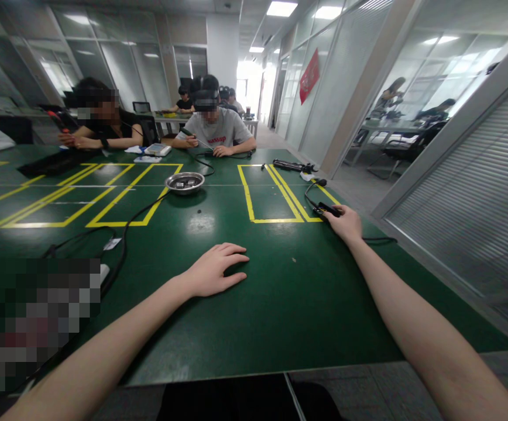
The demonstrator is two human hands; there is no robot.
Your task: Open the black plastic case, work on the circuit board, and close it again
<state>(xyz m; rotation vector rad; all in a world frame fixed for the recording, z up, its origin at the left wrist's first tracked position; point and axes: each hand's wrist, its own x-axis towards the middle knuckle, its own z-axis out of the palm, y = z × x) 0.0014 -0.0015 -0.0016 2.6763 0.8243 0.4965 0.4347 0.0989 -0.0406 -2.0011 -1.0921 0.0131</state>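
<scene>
My left hand (214, 270) lies flat on the green table (280, 292), palm down, fingers stretched out and holding nothing. My right hand (346, 223) reaches out to the right side of the table. Its fingers close around a small black device (328, 209) with a black cable (312, 193) running from it. The device lies by the corner of a yellow taped rectangle (271, 193).
A metal bowl (185, 182) with small parts stands mid-table. Black cables (122, 245) run along the left. Another black tool (291, 166) lies at the far right. Two people sit at the far side, one holding a soldering tool (192, 138). Glass walls line the right.
</scene>
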